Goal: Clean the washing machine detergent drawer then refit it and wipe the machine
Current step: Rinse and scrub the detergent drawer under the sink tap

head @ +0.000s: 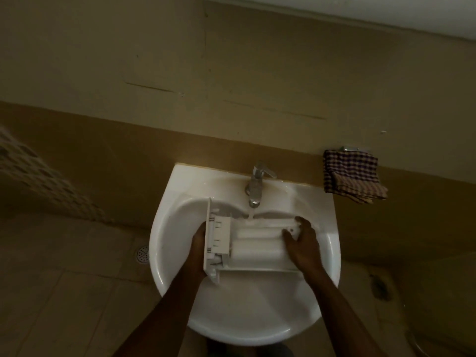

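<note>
Over the white wash basin [164, 253], the detergent drawer [255, 243] lies crosswise, spanning the bowl from 9 o'clock to 3 o'clock. Its front panel stands on edge at the 9 o'clock end. The panel's upper corner is near the bowl's back edge at 11 o'clock. The left hand [199, 243] holds the panel's outer face, its fingers hidden behind it. The right hand [304, 243] grips the drawer's rear end at 3 o'clock, thumb on top. At 12 o'clock the chrome tap [256, 184] runs, and its stream [250, 213] hits the drawer's far edge. The bowl lies open at 6 o'clock, between the forearms. A checked cloth [353, 176] hangs on the wall at 2 o'clock, apart from the basin. A floor drain [142, 254] sits just beyond the rim at 9 o'clock.
</note>
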